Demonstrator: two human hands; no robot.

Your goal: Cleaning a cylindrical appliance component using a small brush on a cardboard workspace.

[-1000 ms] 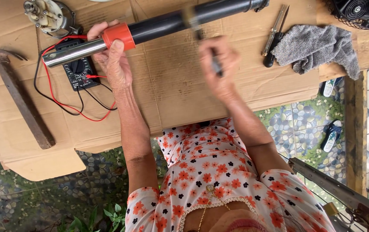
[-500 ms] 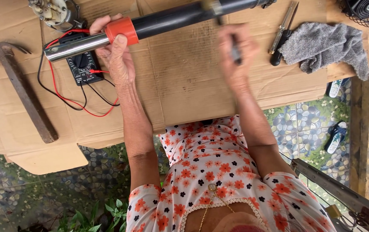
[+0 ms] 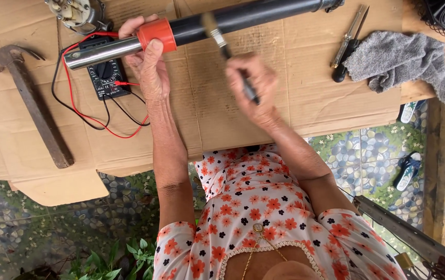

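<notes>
We see soft, even daylight, bright overall, no hard shadows. Faint glare on the metal tube end point(image 3: 101, 52). Motion blur smears the right hand point(image 3: 251, 85) & its brush point(image 3: 217, 36); rest is sharp. Slight wide-angle bend at edges.

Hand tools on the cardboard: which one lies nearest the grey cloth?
The screwdriver, black-handled, right beside the cloth; the hammer lies at the far left.

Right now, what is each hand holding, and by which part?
The left hand grips the long tube at its orange collar. The right hand holds a small paintbrush by its dark handle, bristles at the black tube.
</notes>
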